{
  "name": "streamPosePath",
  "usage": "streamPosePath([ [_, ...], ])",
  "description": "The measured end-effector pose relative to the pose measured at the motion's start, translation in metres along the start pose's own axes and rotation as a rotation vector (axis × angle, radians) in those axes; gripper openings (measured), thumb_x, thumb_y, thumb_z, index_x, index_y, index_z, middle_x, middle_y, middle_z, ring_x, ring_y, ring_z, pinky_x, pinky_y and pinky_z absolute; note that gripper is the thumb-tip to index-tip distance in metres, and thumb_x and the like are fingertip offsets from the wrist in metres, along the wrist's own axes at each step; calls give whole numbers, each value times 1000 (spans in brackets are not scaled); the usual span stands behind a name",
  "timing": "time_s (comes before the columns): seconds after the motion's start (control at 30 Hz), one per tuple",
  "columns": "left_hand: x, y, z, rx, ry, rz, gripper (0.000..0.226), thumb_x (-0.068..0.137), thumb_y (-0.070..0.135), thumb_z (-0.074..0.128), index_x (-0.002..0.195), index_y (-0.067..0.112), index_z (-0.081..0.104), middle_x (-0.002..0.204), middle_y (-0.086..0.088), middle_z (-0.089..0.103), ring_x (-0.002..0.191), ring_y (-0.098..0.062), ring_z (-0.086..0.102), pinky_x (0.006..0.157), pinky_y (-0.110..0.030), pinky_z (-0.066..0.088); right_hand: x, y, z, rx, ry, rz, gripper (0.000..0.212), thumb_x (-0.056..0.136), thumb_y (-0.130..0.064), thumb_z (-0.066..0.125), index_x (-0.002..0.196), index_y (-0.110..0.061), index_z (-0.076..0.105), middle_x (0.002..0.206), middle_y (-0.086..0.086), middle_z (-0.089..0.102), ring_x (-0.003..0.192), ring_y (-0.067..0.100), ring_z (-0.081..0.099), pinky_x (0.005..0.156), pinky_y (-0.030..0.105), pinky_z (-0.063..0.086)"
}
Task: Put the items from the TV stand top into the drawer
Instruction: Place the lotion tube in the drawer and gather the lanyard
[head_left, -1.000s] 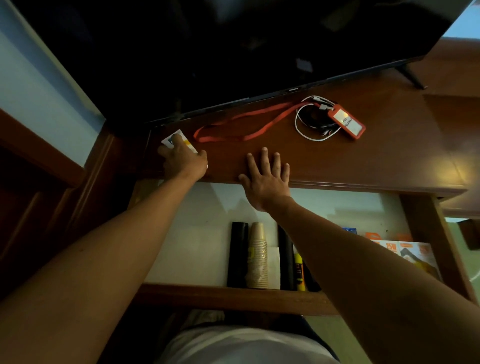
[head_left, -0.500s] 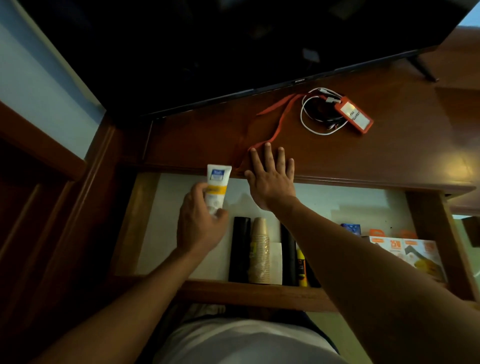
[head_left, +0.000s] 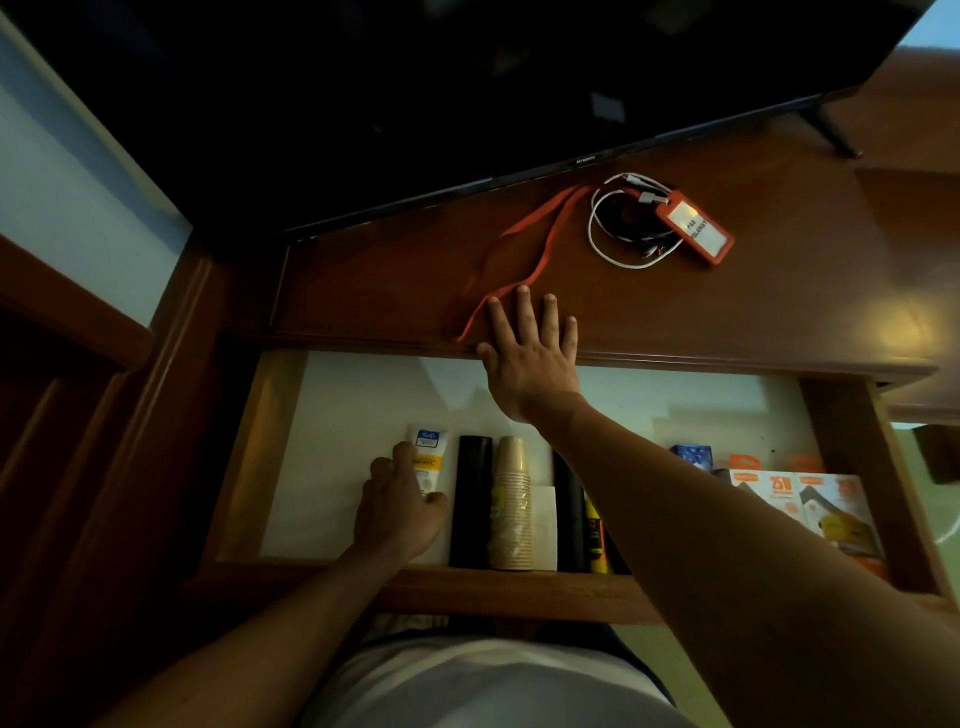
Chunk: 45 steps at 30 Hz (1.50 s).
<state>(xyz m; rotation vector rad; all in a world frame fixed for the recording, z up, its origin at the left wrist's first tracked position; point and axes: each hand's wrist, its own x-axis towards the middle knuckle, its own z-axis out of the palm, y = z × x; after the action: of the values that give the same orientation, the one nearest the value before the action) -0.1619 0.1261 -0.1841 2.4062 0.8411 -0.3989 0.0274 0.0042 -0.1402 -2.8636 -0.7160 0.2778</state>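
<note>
Surface: wooden TV stand under a dark TV; drawer pulled open below.
Left hand: fingers wrapped around the tube.
Tube: earlier held up at the stand edge; now down on the drawer floor, just left of a black roll and stacked cups.
Right hand: flat and spread on the stand edge, holding nothing, position unchanged.
Lanyard: strap touches the right fingertips; badge and cable lie beyond them.

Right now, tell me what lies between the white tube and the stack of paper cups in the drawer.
In the head view, one black roll lies between the white tube and the paper cups.
</note>
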Motion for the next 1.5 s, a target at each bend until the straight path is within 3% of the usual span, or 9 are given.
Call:
streamPosePath([
  [0.17,7,5,4,43,-136,-12,86,81,38,70,147,30,16,127,-12,38,107,-35,55,85,-43,53,0,0,0,0,1,-3,65,104,-58,10,161,-31,-5,168,7,-14,152,38,-18,120,59,-10],
  [0.47,25,19,-6,87,-145,22,47,91,41,58,129,20,40,122,-13,44,106,-37,57,81,-37,47,0,1,1,1,4,-3,65,104,-58,10,160,-31,-5,168,7,-14,152,38,-19,120,58,-11],
  [0.6,23,15,-4,68,-220,34,53,89,35,68,129,17,38,122,-15,47,102,-33,59,78,-35,48,0,0,1,-1,3,-2,65,103,-58,9,161,-31,-5,168,7,-15,151,38,-19,120,59,-10],
  [0.83,21,12,-1,69,-277,23,64,82,35,76,129,16,37,123,-17,49,107,-34,58,91,-41,52,0,0,1,-10,5,1,65,103,-58,9,161,-31,-5,168,7,-14,152,38,-19,120,60,-9],
  [1.1,26,15,-9,170,-352,51,63,83,44,70,129,17,37,125,-14,46,108,-32,56,89,-40,51,0,1,-1,-9,-23,-4,65,103,-58,11,160,-31,-7,168,6,-16,151,38,-20,120,59,-10],
  [1.27,28,48,-36,196,-181,186,41,89,46,59,121,21,52,124,-6,51,106,-28,57,87,-42,52,0,6,-7,59,-45,-37,62,105,-54,16,161,-32,0,168,5,-14,152,35,-20,120,57,-11],
  [1.33,30,70,-51,143,-35,296,35,91,41,60,121,23,56,124,-2,54,105,-26,59,83,-40,52,1,14,-12,165,-36,-49,57,107,-47,20,161,-29,14,169,4,-3,154,32,-12,123,54,-6],
  [1.4,33,93,-66,58,72,407,30,92,36,60,119,25,56,123,3,54,102,-22,58,80,-39,53,0,25,-21,351,33,-59,52,106,-37,26,154,-21,36,166,7,24,154,31,12,124,50,11],
  [1.5,42,130,-79,-23,169,558,23,93,30,61,115,24,56,119,4,55,99,-20,58,77,-40,54,-6,47,-41,592,238,-27,33,99,-25,38,115,-12,63,119,6,64,108,23,58,90,38,49],
])
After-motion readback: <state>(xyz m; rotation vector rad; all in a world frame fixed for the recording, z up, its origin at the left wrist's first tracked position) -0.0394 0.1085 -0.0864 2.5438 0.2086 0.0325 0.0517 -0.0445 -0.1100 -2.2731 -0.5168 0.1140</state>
